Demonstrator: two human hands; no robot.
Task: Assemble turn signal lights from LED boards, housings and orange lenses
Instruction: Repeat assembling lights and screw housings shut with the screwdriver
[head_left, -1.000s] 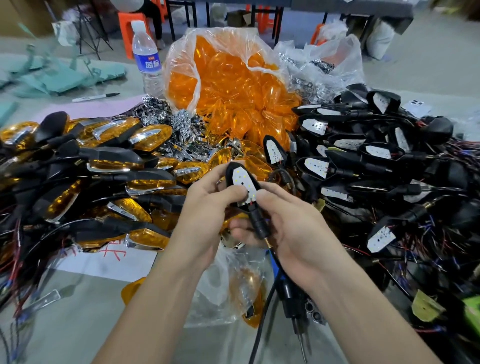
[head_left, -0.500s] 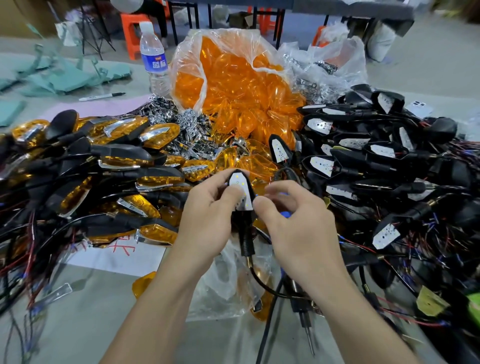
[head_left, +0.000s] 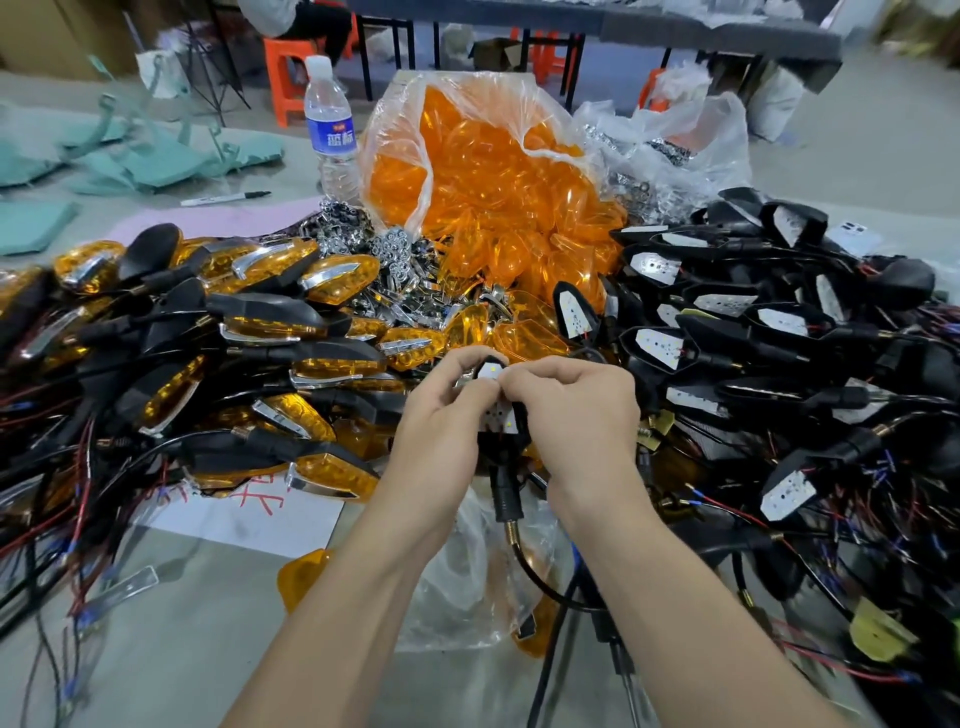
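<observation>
My fingers (head_left: 535, 376) on both hands are curled in, pinching the upper end of one black housing (head_left: 505, 491) whose white LED board (head_left: 497, 417) faces me, held over the table (head_left: 156, 649). Behind it bulges the bag of orange lenses (head_left: 493, 171). Finished lights (head_left: 270, 322) heap to my left, open housings (head_left: 727, 322) and wires lie to my right, and a water bottle (head_left: 328, 119) stands farther back. My left hand (head_left: 441, 415) and right hand (head_left: 579, 415) meet at the fingertips, forearms converging.

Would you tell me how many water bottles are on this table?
1: the bottle stands just left of the lens bag, at the far side; others may be hidden.
</observation>
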